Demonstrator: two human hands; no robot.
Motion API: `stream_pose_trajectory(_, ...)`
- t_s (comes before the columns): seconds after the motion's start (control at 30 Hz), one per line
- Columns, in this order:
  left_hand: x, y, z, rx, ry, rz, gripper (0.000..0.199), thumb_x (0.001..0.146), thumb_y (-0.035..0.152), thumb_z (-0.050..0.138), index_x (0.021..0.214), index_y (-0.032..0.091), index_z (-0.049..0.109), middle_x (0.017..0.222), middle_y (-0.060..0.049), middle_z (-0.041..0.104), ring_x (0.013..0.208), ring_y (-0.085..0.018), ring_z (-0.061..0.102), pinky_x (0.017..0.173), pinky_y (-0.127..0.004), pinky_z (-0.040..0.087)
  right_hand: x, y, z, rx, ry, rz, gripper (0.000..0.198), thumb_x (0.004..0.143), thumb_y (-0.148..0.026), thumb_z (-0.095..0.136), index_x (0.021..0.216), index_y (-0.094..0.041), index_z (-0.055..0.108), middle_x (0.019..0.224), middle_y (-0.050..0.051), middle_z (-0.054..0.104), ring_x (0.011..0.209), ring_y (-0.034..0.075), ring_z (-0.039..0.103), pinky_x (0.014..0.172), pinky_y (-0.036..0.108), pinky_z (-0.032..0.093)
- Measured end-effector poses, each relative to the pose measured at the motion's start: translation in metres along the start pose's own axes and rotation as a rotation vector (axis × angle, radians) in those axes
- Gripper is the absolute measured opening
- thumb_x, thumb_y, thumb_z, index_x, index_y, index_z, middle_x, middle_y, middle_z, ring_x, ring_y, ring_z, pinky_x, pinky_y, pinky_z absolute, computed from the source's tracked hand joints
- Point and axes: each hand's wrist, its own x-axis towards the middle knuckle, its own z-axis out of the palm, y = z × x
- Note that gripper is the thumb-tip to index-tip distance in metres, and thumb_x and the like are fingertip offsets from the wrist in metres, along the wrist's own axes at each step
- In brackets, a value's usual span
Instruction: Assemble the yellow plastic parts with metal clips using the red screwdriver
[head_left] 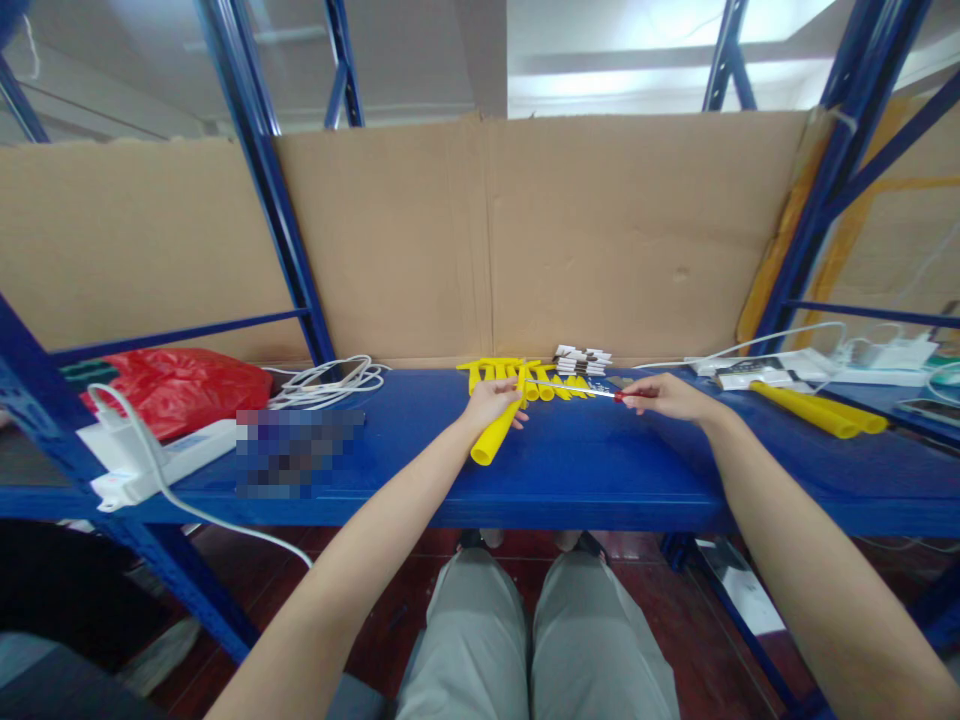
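Note:
My left hand is wrapped round a hollow yellow plastic tube, its open end tilted down towards me. In my right hand is a screwdriver, held by its red handle. The thin metal shaft points left, and its tip is at the upper part of the tube; whether it touches a screw there is too small to tell. Just behind my hands lie several yellow tube pieces in a row, with smaller yellow parts at their right.
A stack of white-and-dark strips stands against the cardboard panel. Two yellow tubes lie at the right of the blue shelf. On the left are coiled white cable, a red plastic bag and a power strip.

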Motion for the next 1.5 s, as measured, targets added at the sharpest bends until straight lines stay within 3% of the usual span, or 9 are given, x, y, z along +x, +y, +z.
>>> stream_pose_trajectory(0.2, -0.005, 0.006, 0.0, 0.007, 0.005, -0.016, 0.052, 0.086, 0.001, 0.057, 0.137, 0.004, 0.049, 0.07, -0.007, 0.07, 0.045, -0.013, 0.063, 0.043, -0.022, 0.053, -0.013, -0.024, 0.0, 0.117, -0.09, 0.109, 0.06, 0.057, -0.071, 0.07, 0.079, -0.016, 0.066, 0.059, 0.002, 0.061, 0.044, 0.008, 0.045, 0.044, 0.024, 0.034)
stream_pose_trajectory(0.37, -0.009, 0.009, 0.002, 0.016, 0.001, -0.01, 0.049, 0.088, -0.001, 0.052, 0.137, 0.002, 0.049, 0.068, -0.006, 0.069, 0.044, -0.013, 0.063, 0.041, -0.021, 0.052, -0.015, -0.024, 0.002, 0.185, -0.123, 0.152, 0.053, 0.056, -0.062, 0.078, 0.081, -0.019, 0.058, 0.059, -0.001, 0.059, 0.04, 0.006, 0.041, 0.038, 0.021, 0.024)
stream_pose_trajectory(0.6, -0.007, 0.008, -0.003, 0.019, -0.007, -0.004, 0.05, 0.086, 0.001, 0.056, 0.136, 0.003, 0.05, 0.068, -0.006, 0.069, 0.045, -0.014, 0.063, 0.043, -0.022, 0.052, -0.013, -0.021, 0.006, 0.305, -0.179, 0.148, 0.05, 0.05, -0.039, 0.085, 0.077, -0.022, 0.046, 0.049, -0.009, 0.048, 0.036, 0.003, 0.035, 0.037, 0.018, 0.021)
stream_pose_trajectory(0.73, -0.007, 0.008, -0.006, 0.032, -0.006, -0.005, 0.05, 0.086, 0.003, 0.057, 0.135, 0.004, 0.051, 0.072, -0.008, 0.07, 0.046, -0.013, 0.063, 0.043, -0.022, 0.052, -0.013, -0.026, 0.008, 0.256, -0.093, 0.139, 0.044, 0.05, -0.038, 0.083, 0.073, -0.021, 0.05, 0.045, -0.007, 0.051, 0.036, 0.005, 0.04, 0.035, 0.018, 0.026)
stream_pose_trajectory(0.9, -0.008, 0.011, -0.006, 0.067, 0.015, -0.034, 0.049, 0.087, 0.002, 0.053, 0.136, 0.003, 0.05, 0.076, -0.01, 0.071, 0.048, -0.014, 0.065, 0.045, -0.022, 0.053, -0.012, -0.028, 0.006, 0.22, 0.038, 0.109, 0.038, 0.049, -0.038, 0.083, 0.07, -0.018, 0.059, 0.061, 0.002, 0.065, 0.048, 0.009, 0.053, 0.04, 0.02, 0.038)
stream_pose_trajectory(1.13, -0.008, 0.011, -0.005, 0.064, -0.001, -0.03, 0.052, 0.087, 0.002, 0.053, 0.138, 0.002, 0.046, 0.069, -0.008, 0.069, 0.048, -0.014, 0.064, 0.045, -0.023, 0.053, -0.016, -0.029, 0.001, 0.208, -0.026, 0.149, 0.045, 0.054, -0.051, 0.081, 0.075, -0.017, 0.061, 0.059, 0.0, 0.063, 0.037, 0.003, 0.036, 0.034, 0.02, 0.019)
stream_pose_trajectory(1.37, -0.005, 0.007, -0.007, 0.081, 0.008, -0.016, 0.056, 0.088, 0.003, 0.053, 0.143, 0.003, 0.042, 0.071, -0.009, 0.069, 0.049, -0.015, 0.064, 0.05, -0.025, 0.054, -0.019, -0.027, 0.004, 0.292, -0.186, 0.201, 0.054, 0.044, -0.037, 0.088, 0.078, -0.022, 0.048, 0.055, -0.008, 0.049, 0.041, 0.004, 0.037, 0.037, 0.018, 0.025)
stream_pose_trajectory(1.5, -0.004, 0.008, -0.007, 0.095, 0.034, -0.027, 0.055, 0.089, 0.004, 0.052, 0.143, 0.005, 0.042, 0.073, -0.008, 0.069, 0.049, -0.014, 0.064, 0.05, -0.024, 0.054, -0.018, -0.031, 0.004, 0.239, -0.047, 0.135, 0.05, 0.047, -0.042, 0.086, 0.073, -0.021, 0.05, 0.053, -0.006, 0.052, 0.041, 0.005, 0.039, 0.038, 0.02, 0.027)
